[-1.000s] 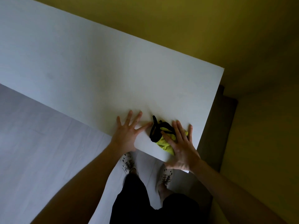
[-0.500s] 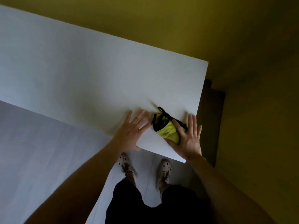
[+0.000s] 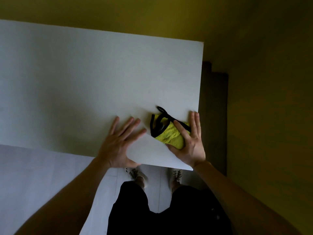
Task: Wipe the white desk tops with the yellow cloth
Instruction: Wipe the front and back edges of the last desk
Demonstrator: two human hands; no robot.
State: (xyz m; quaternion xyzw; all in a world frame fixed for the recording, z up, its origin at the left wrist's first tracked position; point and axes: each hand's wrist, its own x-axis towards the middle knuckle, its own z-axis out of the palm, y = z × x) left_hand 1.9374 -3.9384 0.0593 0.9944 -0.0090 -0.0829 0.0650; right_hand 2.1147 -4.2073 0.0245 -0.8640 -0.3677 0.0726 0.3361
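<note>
The room is dim, with a mustard-yellow wall (image 3: 169,12) running behind and to the right of the flat white counter (image 3: 84,82) that I look down on from my head camera. The counter fills the left and middle of the view, and its right end stops just short of a dark brown piece of furniture (image 3: 215,116) that stands between it and the wall. Below the near edge lies a pale floor (image 3: 33,175).

My left hand (image 3: 118,143) lies flat on the counter by the near edge, palm down, fingers spread wide and pointing toward the far side; it holds nothing. Just to its right, near the counter's near-right corner, sits the crumpled yellow cloth with black trim (image 3: 169,134). A black loop of the trim sticks out on the far-left side of the bundle. My right hand (image 3: 191,139) presses down on the right part of the cloth: the palm and thumb cover its near-right side, the thumb lies across the yellow fabric, and the fingers stretch out straight toward the far edge, close to the counter's right edge. The hand is flat on the cloth, not curled around it. The two hands are apart, with bare counter and the cloth's left half between them.

Under the near edge I see my pale shoes (image 3: 137,175) on the floor and my black shorts (image 3: 169,217).
</note>
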